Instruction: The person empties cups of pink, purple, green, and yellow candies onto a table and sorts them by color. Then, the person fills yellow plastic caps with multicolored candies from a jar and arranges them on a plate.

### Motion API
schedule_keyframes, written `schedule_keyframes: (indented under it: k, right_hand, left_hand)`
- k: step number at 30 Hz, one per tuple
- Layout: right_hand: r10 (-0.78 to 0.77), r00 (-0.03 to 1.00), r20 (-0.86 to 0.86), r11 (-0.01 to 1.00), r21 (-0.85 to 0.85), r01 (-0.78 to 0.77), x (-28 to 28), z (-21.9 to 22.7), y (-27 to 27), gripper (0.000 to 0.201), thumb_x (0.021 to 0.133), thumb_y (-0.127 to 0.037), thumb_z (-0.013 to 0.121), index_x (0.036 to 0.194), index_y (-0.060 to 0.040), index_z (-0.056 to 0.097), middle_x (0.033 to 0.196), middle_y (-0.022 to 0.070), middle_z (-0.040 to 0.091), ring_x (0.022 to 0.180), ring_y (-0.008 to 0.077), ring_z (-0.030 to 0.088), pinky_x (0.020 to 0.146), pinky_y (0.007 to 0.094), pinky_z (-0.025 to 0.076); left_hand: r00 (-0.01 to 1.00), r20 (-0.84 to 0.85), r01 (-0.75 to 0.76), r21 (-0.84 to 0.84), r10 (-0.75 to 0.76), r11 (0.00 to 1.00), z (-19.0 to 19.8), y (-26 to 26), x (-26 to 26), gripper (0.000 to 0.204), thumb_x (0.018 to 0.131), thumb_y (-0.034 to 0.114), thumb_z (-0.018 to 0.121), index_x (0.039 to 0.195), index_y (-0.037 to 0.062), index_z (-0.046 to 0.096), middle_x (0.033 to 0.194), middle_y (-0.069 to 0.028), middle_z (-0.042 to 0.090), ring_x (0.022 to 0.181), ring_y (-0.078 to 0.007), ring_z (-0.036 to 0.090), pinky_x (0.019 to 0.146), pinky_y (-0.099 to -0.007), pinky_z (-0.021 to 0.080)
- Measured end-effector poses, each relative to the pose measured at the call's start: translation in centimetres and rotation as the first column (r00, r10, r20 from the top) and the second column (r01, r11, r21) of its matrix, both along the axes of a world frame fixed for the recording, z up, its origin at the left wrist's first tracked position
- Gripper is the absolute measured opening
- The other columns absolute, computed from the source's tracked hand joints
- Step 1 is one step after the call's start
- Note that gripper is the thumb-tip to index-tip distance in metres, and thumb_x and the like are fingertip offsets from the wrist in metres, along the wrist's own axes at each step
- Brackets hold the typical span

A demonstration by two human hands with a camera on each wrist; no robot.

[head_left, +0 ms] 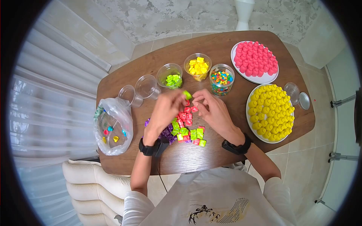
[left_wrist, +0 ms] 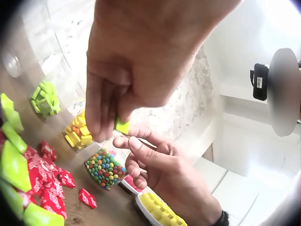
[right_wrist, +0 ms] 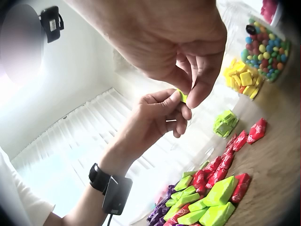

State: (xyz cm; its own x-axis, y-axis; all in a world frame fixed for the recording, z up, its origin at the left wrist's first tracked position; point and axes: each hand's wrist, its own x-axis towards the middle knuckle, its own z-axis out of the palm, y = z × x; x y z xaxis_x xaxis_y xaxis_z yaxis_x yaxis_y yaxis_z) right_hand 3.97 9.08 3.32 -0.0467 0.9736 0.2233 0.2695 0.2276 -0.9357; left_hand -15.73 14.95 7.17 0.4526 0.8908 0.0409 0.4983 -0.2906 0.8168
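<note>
The left hand [head_left: 166, 108] pinches a green wrapped candy [head_left: 187, 95] between thumb and fingers, above the table. The right hand [head_left: 214, 113] is close beside it; in the right wrist view the fingertips of the right hand [right_wrist: 188, 47] meet at the green candy [right_wrist: 182, 96], while in the left wrist view its fingers [left_wrist: 123, 141] are bent just below the candy. Whether the right fingers grip it cannot be told. Under the hands lies a pile of red candies [head_left: 187, 116], green candies [head_left: 175, 128] and purple candies [head_left: 166, 134].
Behind the hands stand cups of green candies [head_left: 173, 80] and yellow candies [head_left: 198, 67], and a jar of colourful sweets [head_left: 221, 78]. Empty cups [head_left: 146, 87] and a plastic bag [head_left: 124, 141] are at left. Plates hold pink [head_left: 255, 60] and yellow pieces [head_left: 270, 113] at right.
</note>
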Motion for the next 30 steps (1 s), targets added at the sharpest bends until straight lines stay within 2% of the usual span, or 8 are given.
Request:
schedule_keyframes:
  k: [2,4,7,11,21,23,27,30]
  right_hand:
    - [-0.026,1.000,0.003,1.000,0.003,0.026,0.1,0.1,-0.3,0.017,0.096,-0.010,0.066,0.111,-0.0051,0.059,0.096,0.0141,0.071,0.086,0.0359,0.072,0.074,0.0459,0.055]
    - [0.083,0.978,0.193,0.997,-0.007,-0.083,0.8,0.1,-1.0,0.020,0.097,-0.020,0.067,0.112,-0.0074,0.060,0.089,0.0127,0.070,0.086,0.0361,0.071,0.071,0.0476,0.054]
    - [0.327,0.837,0.439,0.945,-0.137,-0.298,1.3,-0.4,-2.4,0.031,0.095,-0.026,0.072,0.113,-0.0048,0.058,0.103,0.0163,0.067,0.080,0.0347,0.071,0.066,0.0455,0.054]
    - [0.274,0.686,0.675,0.950,-0.078,-0.303,0.7,-0.8,-5.3,0.039,0.091,-0.027,0.075,0.115,-0.0037,0.055,0.121,0.0179,0.056,0.089,0.0367,0.070,0.065,0.0496,0.053]
    - [0.225,0.784,0.579,0.973,-0.084,-0.217,0.6,-2.8,-4.0,0.028,0.090,-0.010,0.072,0.110,-0.0023,0.054,0.116,0.0173,0.052,0.090,0.0394,0.069,0.072,0.0532,0.055]
    - [0.183,0.873,0.453,0.982,-0.050,-0.180,0.8,-1.9,-3.4,0.027,0.088,-0.003,0.070,0.110,-0.0007,0.055,0.110,0.0217,0.057,0.087,0.0436,0.067,0.071,0.0540,0.055]
    - [0.054,0.977,0.208,0.997,0.048,-0.065,0.9,-1.0,-2.0,0.030,0.090,0.003,0.065,0.116,-0.0042,0.052,0.102,0.0186,0.059,0.089,0.0431,0.066,0.075,0.0516,0.054]
    - [0.006,0.999,0.054,0.996,0.085,-0.011,0.4,-1.0,-1.2,0.031,0.092,0.005,0.062,0.120,-0.0033,0.051,0.104,0.0175,0.064,0.090,0.0397,0.068,0.077,0.0462,0.056]
  left_hand:
    - [0.983,0.128,-0.127,-0.045,0.132,0.991,0.7,1.6,0.0,0.020,0.104,0.016,0.064,0.101,-0.0030,0.071,0.074,-0.0086,0.070,0.058,-0.0112,0.063,0.054,-0.0296,0.049]
    - [0.920,0.151,-0.372,0.055,0.360,0.927,1.5,3.7,-0.5,0.023,0.103,0.019,0.066,0.094,-0.0004,0.072,0.070,-0.0034,0.068,0.054,-0.0062,0.058,0.049,-0.0263,0.043]
    - [0.917,-0.006,-0.394,0.150,0.399,0.907,1.2,5.2,-1.0,0.025,0.101,0.023,0.070,0.091,0.0004,0.072,0.067,-0.0003,0.065,0.051,-0.0050,0.053,0.046,-0.0242,0.037]
    - [0.926,0.011,-0.375,0.164,0.378,0.912,-0.5,3.8,-0.4,0.027,0.100,0.025,0.072,0.089,0.0006,0.072,0.065,0.0007,0.063,0.052,-0.0041,0.051,0.047,-0.0239,0.035]
    - [0.963,0.085,-0.254,-0.006,0.254,0.967,-0.6,-0.7,0.7,0.017,0.099,0.018,0.073,0.096,0.0003,0.074,0.071,0.0009,0.065,0.063,-0.0036,0.056,0.055,-0.0229,0.042]
    - [0.977,0.069,-0.200,-0.020,0.201,0.980,-0.7,-1.4,0.9,0.016,0.099,0.017,0.073,0.097,0.0007,0.074,0.071,0.0010,0.066,0.066,-0.0042,0.057,0.057,-0.0233,0.044]
    - [0.977,-0.086,0.199,0.037,-0.195,0.979,-0.6,-2.5,1.1,0.032,0.091,0.010,0.080,0.119,-0.0021,0.069,0.099,-0.0096,0.072,0.077,-0.0120,0.065,0.066,-0.0295,0.053]
    - [0.993,0.069,0.102,-0.023,-0.100,0.995,-0.2,-3.2,2.2,0.029,0.093,0.006,0.076,0.119,-0.0028,0.068,0.096,-0.0095,0.073,0.076,-0.0131,0.068,0.067,-0.0290,0.054]
